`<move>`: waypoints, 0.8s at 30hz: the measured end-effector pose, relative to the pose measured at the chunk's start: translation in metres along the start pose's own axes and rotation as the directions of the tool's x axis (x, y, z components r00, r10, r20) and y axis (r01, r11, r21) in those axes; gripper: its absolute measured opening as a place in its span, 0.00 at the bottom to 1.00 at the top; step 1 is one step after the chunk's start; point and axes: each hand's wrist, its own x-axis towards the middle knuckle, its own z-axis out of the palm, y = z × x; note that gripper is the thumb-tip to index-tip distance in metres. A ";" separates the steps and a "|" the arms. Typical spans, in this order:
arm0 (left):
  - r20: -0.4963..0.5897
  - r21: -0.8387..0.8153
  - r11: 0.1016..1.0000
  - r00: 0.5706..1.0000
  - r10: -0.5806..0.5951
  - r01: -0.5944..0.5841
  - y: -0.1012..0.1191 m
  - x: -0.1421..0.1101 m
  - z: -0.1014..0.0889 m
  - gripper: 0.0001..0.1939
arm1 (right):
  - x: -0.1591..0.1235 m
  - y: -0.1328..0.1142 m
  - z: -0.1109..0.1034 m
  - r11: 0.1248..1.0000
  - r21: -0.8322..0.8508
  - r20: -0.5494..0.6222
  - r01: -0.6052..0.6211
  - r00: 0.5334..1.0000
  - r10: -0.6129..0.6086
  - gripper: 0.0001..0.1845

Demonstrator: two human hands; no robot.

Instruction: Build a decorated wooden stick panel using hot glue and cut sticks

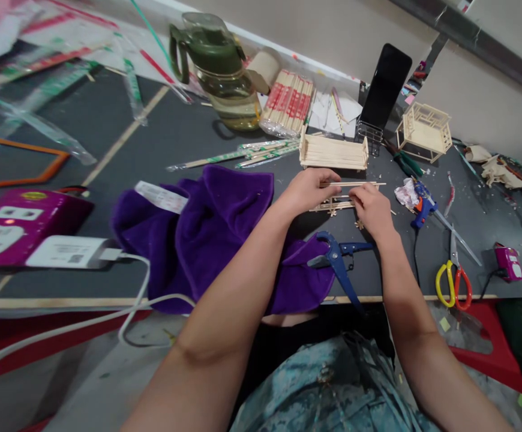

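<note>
My left hand (308, 189) and my right hand (371, 210) meet over the dark table, each pinched on a thin wooden stick (355, 183) held level between them. Just under the stick lies a small flat frame of wooden sticks (333, 206). Behind the hands stands a little bench-like model of wooden sticks (333, 153). A blue hand cutter (337, 258) lies near my right wrist, partly on a purple towel (211, 231).
A blue glue gun (423, 207), yellow and red scissors (454, 279), a square wooden model (424, 132), a phone on a stand (386, 87), a bundle of wrapped chopsticks (288, 102), a green jug (218, 66), a purple power strip (18, 225) with a white charger and cable.
</note>
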 end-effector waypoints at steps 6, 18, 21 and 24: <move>-0.010 -0.042 0.999 1.000 0.002 -0.003 -0.003 0.002 0.000 0.18 | -0.001 0.000 0.000 1.000 0.018 -0.008 -0.006 1.000 0.006 0.17; 0.065 0.122 0.991 0.996 0.053 -0.061 -0.002 -0.001 -0.006 0.26 | 0.000 0.001 0.003 1.000 0.026 -0.003 0.001 1.000 -0.001 0.16; 0.078 0.105 0.992 0.995 0.057 -0.065 -0.002 -0.001 -0.008 0.27 | 0.000 0.001 0.003 0.999 0.031 -0.012 0.006 1.000 -0.005 0.16; 0.091 0.084 0.994 0.994 0.062 -0.069 -0.003 -0.002 -0.008 0.28 | 0.000 0.001 0.003 1.000 0.024 -0.006 0.000 1.000 0.000 0.16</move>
